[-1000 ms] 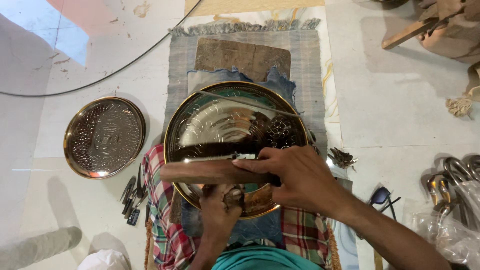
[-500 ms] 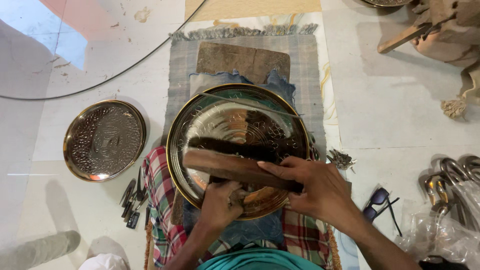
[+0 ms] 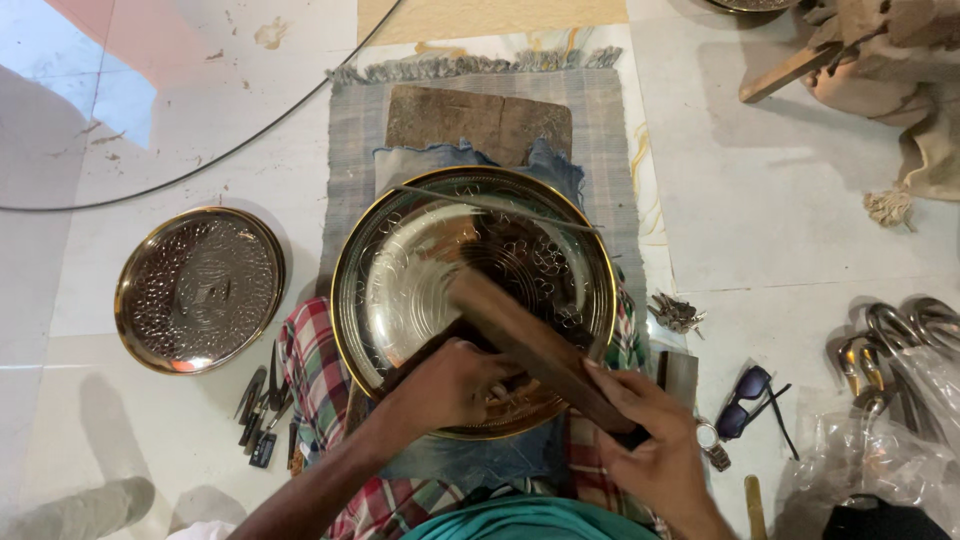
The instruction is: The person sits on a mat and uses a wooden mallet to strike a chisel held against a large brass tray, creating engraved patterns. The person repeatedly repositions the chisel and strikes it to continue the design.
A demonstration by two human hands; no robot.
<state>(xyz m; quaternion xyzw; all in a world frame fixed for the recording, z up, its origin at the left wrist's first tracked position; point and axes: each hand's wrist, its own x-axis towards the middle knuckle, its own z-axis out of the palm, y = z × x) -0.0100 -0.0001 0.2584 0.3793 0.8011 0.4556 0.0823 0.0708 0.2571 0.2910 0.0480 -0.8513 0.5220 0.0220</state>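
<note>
Both hands are working: your right hand point(image 3: 655, 455) is gripping the near end of a wooden block point(image 3: 535, 345), angling it across the engraved brass tray point(image 3: 400, 270), while your left hand point(image 3: 450, 385) is clenching a small tool on the tray's near rim. Engraving looks under way; next strike needs the tool steady. Farther left, a smaller embossed plate point(image 3: 200, 288) is lying on the floor.

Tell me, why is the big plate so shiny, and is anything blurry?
Head view: the big plate mirrors overhead light, so its left half glares pale; the wooden block in the right hand looks slightly smeared; the left hand looks sharp; a bright light patch lies on the floor, top left.
</note>
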